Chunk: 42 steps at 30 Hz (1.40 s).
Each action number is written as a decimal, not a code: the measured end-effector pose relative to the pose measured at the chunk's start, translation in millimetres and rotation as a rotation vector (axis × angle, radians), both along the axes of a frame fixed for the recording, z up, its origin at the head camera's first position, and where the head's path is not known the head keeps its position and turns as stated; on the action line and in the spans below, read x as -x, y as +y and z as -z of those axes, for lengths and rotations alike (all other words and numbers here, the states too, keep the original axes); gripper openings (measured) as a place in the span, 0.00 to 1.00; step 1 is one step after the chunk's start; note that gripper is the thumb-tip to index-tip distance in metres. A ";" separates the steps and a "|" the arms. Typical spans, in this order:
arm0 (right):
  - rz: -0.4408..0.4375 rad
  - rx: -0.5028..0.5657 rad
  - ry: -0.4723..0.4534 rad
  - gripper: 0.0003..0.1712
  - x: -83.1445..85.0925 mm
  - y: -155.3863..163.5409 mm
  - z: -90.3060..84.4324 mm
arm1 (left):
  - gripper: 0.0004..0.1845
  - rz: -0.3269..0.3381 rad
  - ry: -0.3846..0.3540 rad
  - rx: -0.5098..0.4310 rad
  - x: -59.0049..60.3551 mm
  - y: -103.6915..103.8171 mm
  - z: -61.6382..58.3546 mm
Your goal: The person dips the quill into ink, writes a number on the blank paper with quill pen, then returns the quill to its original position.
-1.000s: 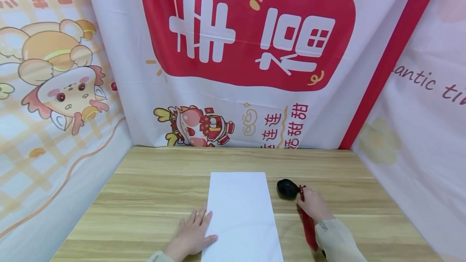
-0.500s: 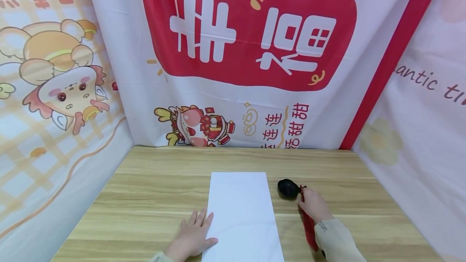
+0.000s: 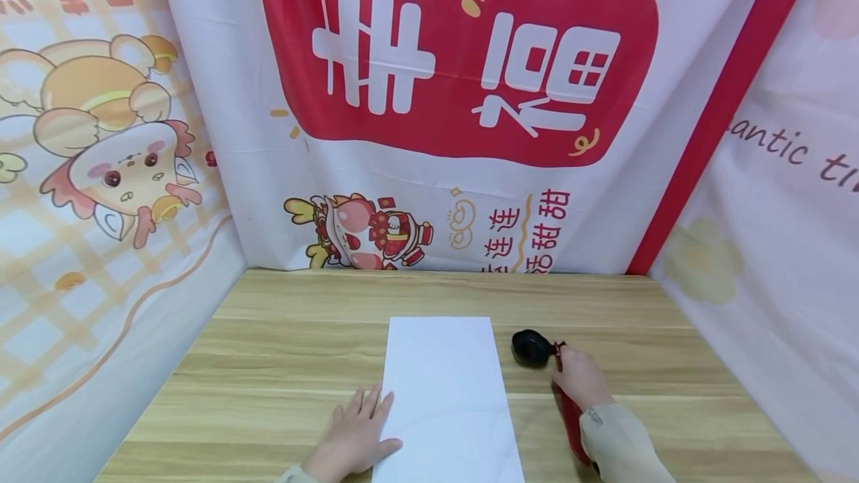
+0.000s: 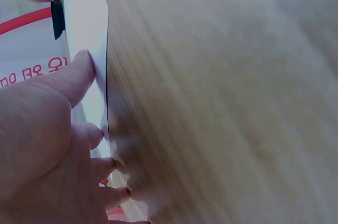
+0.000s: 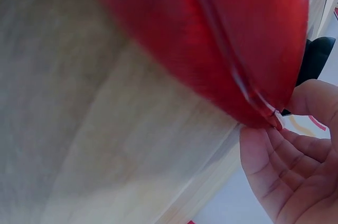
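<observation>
A white sheet of paper lies lengthwise in the middle of the wooden table. My left hand rests flat on the paper's left edge, fingers straight; the left wrist view shows its fingertips on the paper. To the right of the sheet, my right hand grips a long red stick-like object. The red object's far end is right beside a small round black dish. In the right wrist view the red object is a close blur above my curled fingers.
Printed cloth banners wall in the table at the back and on both sides. Bare wood stretches left of the paper and behind it. The dish sits close to the paper's right edge.
</observation>
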State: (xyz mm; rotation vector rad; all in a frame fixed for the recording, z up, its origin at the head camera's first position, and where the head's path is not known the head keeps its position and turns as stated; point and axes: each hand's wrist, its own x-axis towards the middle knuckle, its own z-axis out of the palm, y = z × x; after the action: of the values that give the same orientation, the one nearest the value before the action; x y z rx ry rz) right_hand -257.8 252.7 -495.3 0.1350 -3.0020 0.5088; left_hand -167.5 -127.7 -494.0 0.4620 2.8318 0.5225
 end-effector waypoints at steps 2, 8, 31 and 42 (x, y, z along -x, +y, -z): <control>0.000 0.007 0.000 0.08 -0.2 1.2 0.3 | 0.39 0.002 -0.002 0.002 0.1 0.1 0.1; 0.024 0.026 -0.008 0.06 -0.3 3.2 -0.9 | 0.40 0.002 -0.006 0.000 0.1 -0.2 -0.9; 0.104 0.246 0.014 0.26 -2.3 7.5 -10.3 | 0.39 0.011 0.014 0.006 -1.9 -1.6 -0.5; 0.061 0.324 0.067 0.24 -6.7 6.6 -14.2 | 0.39 0.002 0.023 0.004 -2.7 -0.8 -2.4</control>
State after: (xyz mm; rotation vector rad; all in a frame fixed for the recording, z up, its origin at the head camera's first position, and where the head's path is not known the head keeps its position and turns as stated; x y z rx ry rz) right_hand -251.1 259.2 -481.1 0.0345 -2.8011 0.9510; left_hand -164.7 -128.5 -491.6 0.4727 2.8538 0.5136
